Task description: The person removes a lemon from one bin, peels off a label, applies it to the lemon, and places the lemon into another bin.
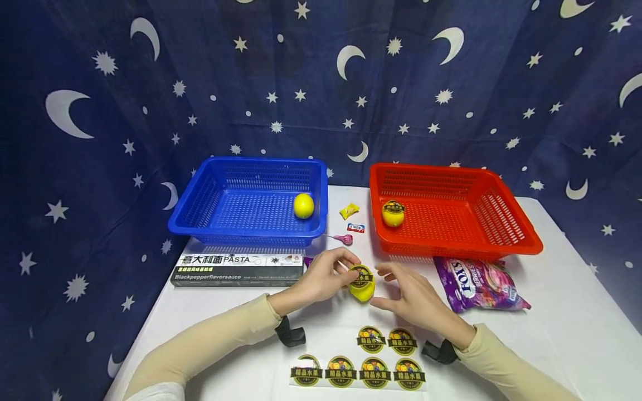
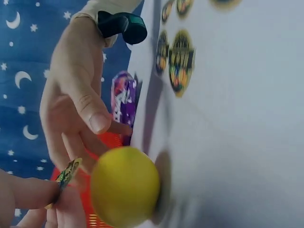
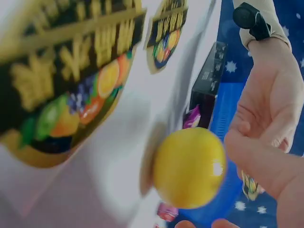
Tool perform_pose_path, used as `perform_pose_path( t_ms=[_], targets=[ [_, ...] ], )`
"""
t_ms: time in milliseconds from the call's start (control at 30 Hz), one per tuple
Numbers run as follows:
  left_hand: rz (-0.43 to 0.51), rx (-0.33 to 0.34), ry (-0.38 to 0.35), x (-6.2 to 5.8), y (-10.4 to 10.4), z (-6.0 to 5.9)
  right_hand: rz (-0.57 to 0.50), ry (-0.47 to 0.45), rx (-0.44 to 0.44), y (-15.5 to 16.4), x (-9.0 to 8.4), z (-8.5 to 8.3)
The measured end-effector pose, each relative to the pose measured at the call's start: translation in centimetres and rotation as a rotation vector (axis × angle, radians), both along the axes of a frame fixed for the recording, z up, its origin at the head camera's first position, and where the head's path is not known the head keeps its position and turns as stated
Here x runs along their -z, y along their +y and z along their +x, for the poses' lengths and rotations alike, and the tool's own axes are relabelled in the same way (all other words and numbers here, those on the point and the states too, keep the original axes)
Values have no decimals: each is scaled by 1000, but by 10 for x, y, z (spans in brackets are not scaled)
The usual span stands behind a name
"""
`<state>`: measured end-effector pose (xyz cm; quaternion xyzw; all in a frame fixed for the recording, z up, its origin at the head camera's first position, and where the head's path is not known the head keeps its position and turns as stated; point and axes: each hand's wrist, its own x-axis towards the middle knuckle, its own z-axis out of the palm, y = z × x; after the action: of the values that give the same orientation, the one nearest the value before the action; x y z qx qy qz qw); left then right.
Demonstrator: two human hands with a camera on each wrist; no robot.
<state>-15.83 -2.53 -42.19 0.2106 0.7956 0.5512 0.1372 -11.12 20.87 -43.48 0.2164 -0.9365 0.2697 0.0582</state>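
A smooth, round yellow lemon (image 1: 362, 289) sits on the white tabletop (image 1: 551, 334) between the person's two hands, directly at 6 o'clock from the gap between the baskets. The left hand (image 1: 321, 278) has its fingers curled over the top of the fruit, pinching a glossy round black-and-gold fruit sticker (image 1: 361, 275) against it. The right hand (image 1: 411, 298) lies at 3 o'clock of the lemon, fingers relaxed and nearly straight, thumb tip close to the fruit; whether it touches cannot be told.

At 6 o'clock of the lemon lies a glossy backing sheet of round stickers (image 1: 358, 370) with the same label. A perforated blue plastic basket (image 1: 200, 217) stands at 11 o'clock, with another yellow lemon (image 1: 303, 205) inside near its right wall. A perforated red plastic basket (image 1: 516, 234) stands at 1 o'clock and holds a labelled yellow lemon (image 1: 393, 213) near its left wall. Between the baskets lie a small yellow wrapped candy (image 1: 349, 210), a small red-and-white candy (image 1: 355, 228) and a pink lollipop (image 1: 344, 239). A flat rectangular pasta box (image 1: 236, 269) lies in front of the blue basket, and a shiny purple bag of sweets (image 1: 476, 284) lies in front of the red one.
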Motion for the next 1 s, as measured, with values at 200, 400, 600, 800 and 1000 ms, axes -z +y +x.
perform_pose_path(
  t_ms=[200, 400, 600, 800, 1000],
  targets=[
    [-9, -7, -11, 4, 10, -13, -11, -100, -38, -7, 11, -19],
    [-167, -11, 153, 8, 7, -13, -18, -81, -39, -10, 13, -22],
    [-300, -25, 415, 13, 2, -7, -8, -85, -24, -12, 12, -22],
    [-342, -39, 523, 18, 3, -4, -118, -104, -4, -9, 8, -23],
    [-316, -20, 475, 20, -1, -3, -260, -81, -47, -9, 12, -25]
  ],
)
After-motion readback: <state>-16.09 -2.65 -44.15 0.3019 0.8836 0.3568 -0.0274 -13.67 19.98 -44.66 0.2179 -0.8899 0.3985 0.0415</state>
